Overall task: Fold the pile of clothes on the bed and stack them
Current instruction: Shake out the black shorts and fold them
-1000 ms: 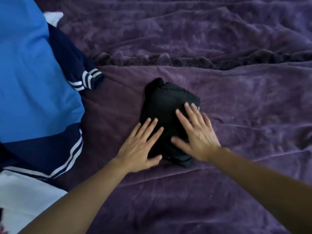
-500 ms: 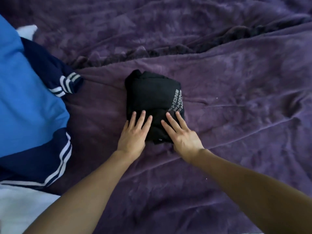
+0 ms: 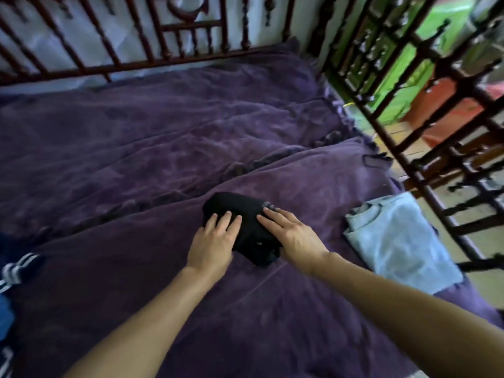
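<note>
Pressing on the small folded black cloth bundle [image 3: 241,204], we have both hands flat: the left hand [image 3: 215,241] on its left part, the right hand [image 3: 293,237] on its right part, fingers straight and a little spread, nothing pinched. The bundle lies near the middle of the bed [image 3: 136,148] with its purple plush blanket, straight ahead of the hands, its long axis running from far left to near right. The folded light blue cloth [image 3: 395,241] lies at the right edge of the bed, apart from the bundle and nearer to the right hand, so we judge the stacking move goes rightward. The white print [image 3: 268,205] on the bundle is too blurred to read, and the blue and navy striped garment [image 3: 13,268] is cut off at the left edge.
</note>
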A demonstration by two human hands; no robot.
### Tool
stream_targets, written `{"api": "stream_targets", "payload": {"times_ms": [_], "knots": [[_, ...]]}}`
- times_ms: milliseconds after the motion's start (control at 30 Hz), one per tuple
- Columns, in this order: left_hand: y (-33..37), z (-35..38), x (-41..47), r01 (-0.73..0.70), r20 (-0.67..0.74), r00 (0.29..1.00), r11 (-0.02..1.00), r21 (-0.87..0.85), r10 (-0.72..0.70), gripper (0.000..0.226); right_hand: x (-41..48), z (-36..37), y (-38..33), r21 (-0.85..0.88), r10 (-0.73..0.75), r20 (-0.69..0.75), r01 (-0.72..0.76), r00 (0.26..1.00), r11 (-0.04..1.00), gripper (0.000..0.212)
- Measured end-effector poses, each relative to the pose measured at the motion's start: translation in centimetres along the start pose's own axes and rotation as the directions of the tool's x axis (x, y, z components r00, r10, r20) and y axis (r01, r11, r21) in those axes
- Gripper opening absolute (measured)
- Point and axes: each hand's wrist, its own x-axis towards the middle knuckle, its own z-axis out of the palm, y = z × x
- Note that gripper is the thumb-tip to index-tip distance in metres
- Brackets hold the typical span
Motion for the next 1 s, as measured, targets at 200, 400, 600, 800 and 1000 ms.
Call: {"api": "stream_targets", "payload": {"times_ms": [200, 400, 600, 800, 1000], "knots": [[13.6, -3.4, 12.5, -0.063, -0.098, 0.993, 0.998, -0.023, 0.061, 0.076, -1.1, -7.6, 16.9, -0.043, 0.026, -0.121, -0.031, 0.992, 0.999, 0.077], [25.2, -3.7, 24.9, -0.068, -0.217, 0.974, 0.997, -0.024, 0.061, 0.075, -0.3, -11.5, 33.1, -0.091, -0.013, -0.261, -0.012, 0.965, 0.996, 0.082], [35.2, 5.7, 31.0, -0.154, 0.072, 0.985, 0.988, -0.027, 0.156, 0.07, -3.7, -3.2, 46.5, -0.142, 0.199, -0.076, -0.208, 0.977, 0.968, 0.094], [35.2, 9.8, 30.9, -0.21, -0.13, 0.976, 0.929, -0.304, 0.177, 0.053, -5.6, 1.2, 47.6, -0.076, 0.358, 0.08, -0.352, 0.93, 0.933, 0.073], [32.5, 9.3, 38.4, -0.07, -0.304, 0.952, 0.991, -0.11, 0.034, 0.056, -1.3, 0.5, 46.1, 0.056, 0.272, -0.423, -0.275, 0.864, 0.96, 0.06]]}}
